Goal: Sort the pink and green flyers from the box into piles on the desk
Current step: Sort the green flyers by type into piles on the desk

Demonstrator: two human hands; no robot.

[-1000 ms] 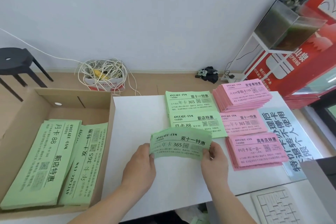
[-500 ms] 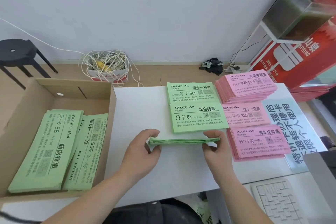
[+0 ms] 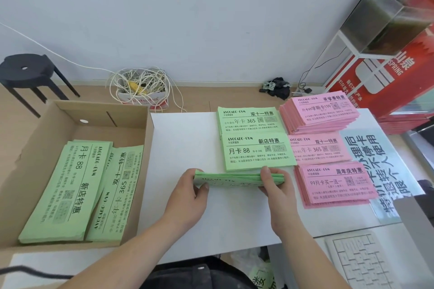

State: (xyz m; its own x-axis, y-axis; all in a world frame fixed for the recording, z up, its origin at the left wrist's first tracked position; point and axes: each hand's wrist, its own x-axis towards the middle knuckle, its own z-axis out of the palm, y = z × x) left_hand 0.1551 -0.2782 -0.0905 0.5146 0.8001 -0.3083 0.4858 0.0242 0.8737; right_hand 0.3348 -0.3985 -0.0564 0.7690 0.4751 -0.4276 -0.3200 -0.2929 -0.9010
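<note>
While left hand (image 3: 187,195) and right hand (image 3: 276,189) gripped a green flyer stack (image 3: 234,178), pink piles (image 3: 338,183) crowded frame right on the white desk (image 3: 187,148).

Small office or front desk of a business, apparently a gym. A white counter (image 3: 199,206) carries 2 piles of green flyers (image 3: 256,150) and 3 of pink flyers (image 3: 321,112), printed "AVOCADO·GYM" with membership card offers in Chinese. A white keyboard (image 3: 361,263) and a large printed Chinese notice (image 3: 385,159) lie at the right. A cardboard box (image 3: 141,138) of flyers stands at the left. Beyond, by a plain white wall, are a black stool (image 3: 25,73), tangled cables (image 3: 141,84), a murky fish tank (image 3: 385,21) and red packaging (image 3: 375,77) marked "SPRING".
</note>
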